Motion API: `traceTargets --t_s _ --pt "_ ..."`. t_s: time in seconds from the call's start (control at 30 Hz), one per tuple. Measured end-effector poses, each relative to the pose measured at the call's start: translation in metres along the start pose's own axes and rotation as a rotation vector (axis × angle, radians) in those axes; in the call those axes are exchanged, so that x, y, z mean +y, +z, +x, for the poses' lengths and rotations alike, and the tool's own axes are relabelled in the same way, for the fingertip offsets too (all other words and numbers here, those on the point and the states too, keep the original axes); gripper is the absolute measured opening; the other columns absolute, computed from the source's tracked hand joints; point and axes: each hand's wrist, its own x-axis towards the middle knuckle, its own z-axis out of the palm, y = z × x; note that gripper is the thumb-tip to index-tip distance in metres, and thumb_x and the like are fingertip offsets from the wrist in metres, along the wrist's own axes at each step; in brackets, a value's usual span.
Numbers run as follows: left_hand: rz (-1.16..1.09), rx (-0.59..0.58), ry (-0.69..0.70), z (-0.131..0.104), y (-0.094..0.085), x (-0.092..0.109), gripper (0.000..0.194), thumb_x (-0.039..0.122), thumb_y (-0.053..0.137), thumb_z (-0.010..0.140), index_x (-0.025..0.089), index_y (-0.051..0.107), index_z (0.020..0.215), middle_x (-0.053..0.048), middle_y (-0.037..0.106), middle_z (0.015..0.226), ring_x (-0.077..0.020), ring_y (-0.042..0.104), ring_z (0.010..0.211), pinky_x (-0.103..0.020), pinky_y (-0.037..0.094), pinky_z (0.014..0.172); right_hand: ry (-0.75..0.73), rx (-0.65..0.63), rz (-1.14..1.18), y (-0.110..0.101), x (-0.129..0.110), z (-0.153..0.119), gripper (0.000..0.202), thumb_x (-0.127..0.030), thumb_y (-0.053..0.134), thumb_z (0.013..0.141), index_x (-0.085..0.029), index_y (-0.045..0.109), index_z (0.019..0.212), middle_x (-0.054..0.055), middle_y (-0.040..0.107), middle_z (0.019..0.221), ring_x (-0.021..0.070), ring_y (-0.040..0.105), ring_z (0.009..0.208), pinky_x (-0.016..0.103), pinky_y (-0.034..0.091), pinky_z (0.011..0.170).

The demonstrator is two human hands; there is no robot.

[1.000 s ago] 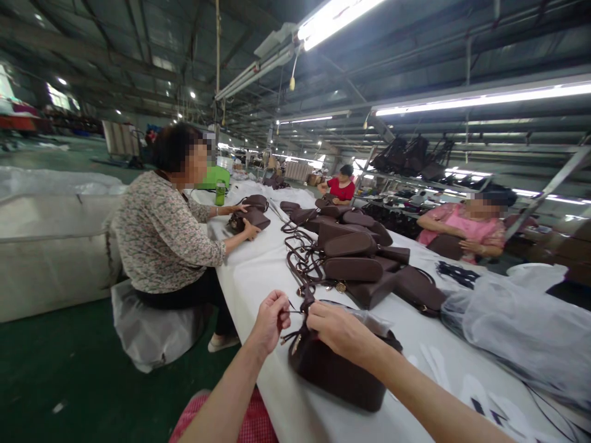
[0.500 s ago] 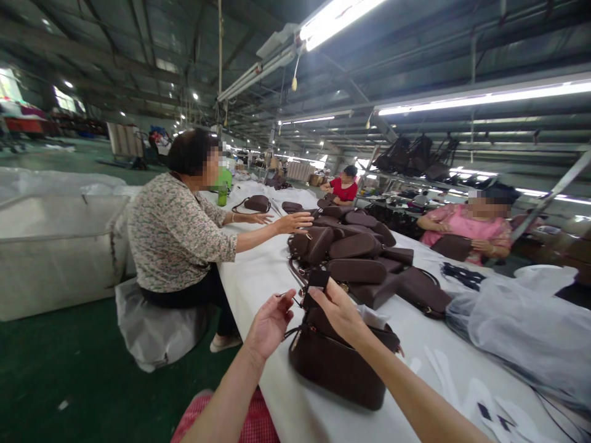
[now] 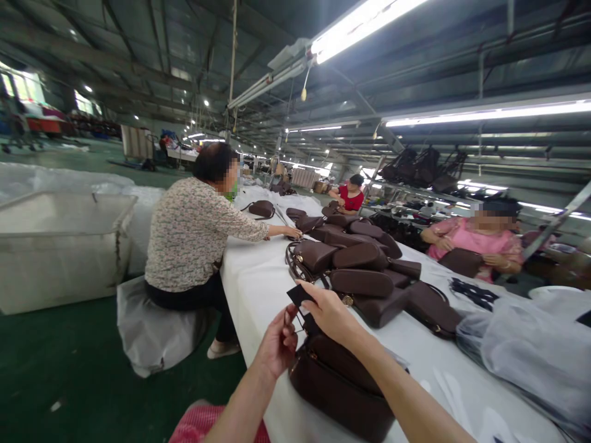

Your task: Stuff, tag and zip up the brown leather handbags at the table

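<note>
A dark brown handbag [image 3: 339,387] stands close in front of me at the near table edge, partly behind my right forearm. Above its left end, my right hand [image 3: 330,312] pinches a flat black tag [image 3: 298,295] between thumb and fingers. My left hand [image 3: 278,339] is closed just left of the bag, its thumb and fingertips pinched on a thin black cord [image 3: 300,329]. This cord runs between my left fingers and the tag and bag side. Its exact attachment is too small to make out.
A pile of brown handbags [image 3: 360,257] covers the table [image 3: 252,277] beyond my hands. Clear plastic bags [image 3: 521,344] and black straps [image 3: 473,294] lie to the right. A co-worker in a floral top [image 3: 184,234] sits left; a white bin [image 3: 60,258] stands behind.
My right hand has tilted the tag and moved it slightly left, nearer my left hand. The co-worker at left has leaned forward, reaching a hand to the pile. My view has shifted slightly.
</note>
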Motion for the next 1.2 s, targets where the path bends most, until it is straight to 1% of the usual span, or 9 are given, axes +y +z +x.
traceTargets --t_s 0.1,0.2,0.37,0.5,0.7,0.87,0.97,1.1,1.2 --pt "-0.037 0.045 0.020 0.002 0.000 0.000 0.007 0.015 0.068 0.082 0.015 0.067 0.089 -0.003 0.068 0.104 0.0032 0.051 0.045 -0.006 0.033 0.034 -0.010 -0.075 -0.212 -0.002 -0.003 0.000 0.049 -0.005 0.043 0.084 -0.019 0.054 0.130 0.013 0.066 0.115 0.0213 0.063 0.103 0.027 0.043 0.086" --pt "-0.044 0.080 0.072 0.004 -0.001 -0.001 0.008 0.020 0.073 0.080 0.015 0.067 0.085 -0.003 0.070 0.098 -0.0004 0.057 0.050 -0.008 0.032 0.033 -0.043 -0.174 -0.251 -0.004 -0.009 -0.003 0.032 -0.009 0.045 0.087 -0.020 0.061 0.113 0.009 0.069 0.101 0.0199 0.064 0.093 0.025 0.042 0.076" --pt "0.039 -0.016 0.109 0.010 -0.005 -0.003 0.032 0.028 0.085 0.066 0.017 0.069 0.092 -0.001 0.070 0.092 -0.0095 0.063 0.066 -0.015 0.045 0.044 0.036 -0.288 -0.395 0.003 -0.024 -0.006 0.025 -0.005 0.047 0.086 -0.017 0.057 0.105 0.011 0.068 0.106 0.0216 0.063 0.097 0.027 0.039 0.073" --pt "0.075 -0.052 0.100 0.012 -0.014 -0.003 0.039 0.036 0.088 0.059 0.020 0.070 0.090 0.000 0.070 0.091 -0.0114 0.062 0.072 -0.019 0.048 0.054 0.116 -0.308 -0.487 0.011 -0.028 -0.001 0.031 -0.003 0.051 0.082 -0.017 0.054 0.109 0.012 0.067 0.105 0.0235 0.065 0.096 0.028 0.040 0.070" --pt "0.264 -0.099 0.148 0.010 -0.020 -0.003 0.037 0.042 0.087 0.059 0.019 0.070 0.082 -0.004 0.069 0.090 -0.0160 0.062 0.081 -0.020 0.043 0.059 0.148 -0.316 -0.565 0.009 -0.038 0.000 0.031 -0.003 0.043 0.088 -0.016 0.057 0.112 0.014 0.066 0.106 0.0242 0.067 0.098 0.030 0.047 0.075" --pt "0.449 -0.120 0.177 0.004 -0.014 -0.002 0.032 0.039 0.083 0.063 0.013 0.071 0.077 -0.005 0.067 0.075 -0.0130 0.057 0.066 -0.022 0.043 0.057 0.189 -0.390 -0.620 0.020 -0.052 0.001 0.025 -0.002 0.051 0.083 -0.010 0.066 0.101 0.022 0.069 0.105 0.0342 0.067 0.098 0.043 0.051 0.075" --pt "0.630 -0.133 0.192 0.000 -0.002 0.006 0.031 0.037 0.080 0.066 0.011 0.073 0.081 -0.006 0.068 0.075 -0.0136 0.057 0.065 -0.022 0.045 0.055 0.182 -0.405 -0.599 0.020 -0.048 0.006 0.022 -0.002 0.055 0.080 -0.011 0.069 0.094 0.019 0.072 0.097 0.0332 0.068 0.094 0.043 0.051 0.075" --pt "0.985 -0.160 0.255 -0.005 0.017 0.026 0.020 0.028 0.076 0.064 0.013 0.072 0.077 -0.004 0.067 0.070 -0.0150 0.059 0.064 -0.023 0.048 0.052 0.137 -0.314 -0.529 -0.002 -0.024 0.000 0.018 -0.015 0.059 0.084 -0.015 0.065 0.101 0.014 0.069 0.100 0.0253 0.066 0.095 0.034 0.048 0.078" --pt "1.173 -0.169 0.288 -0.013 0.011 0.060 0.014 0.025 0.072 0.063 0.014 0.072 0.073 -0.002 0.065 0.068 -0.0141 0.057 0.063 -0.021 0.048 0.053 0.061 -0.189 -0.467 -0.023 0.002 -0.018 0.043 -0.031 0.071 0.076 -0.019 0.058 0.116 0.011 0.063 0.116 0.0250 0.059 0.106 0.032 0.045 0.083"
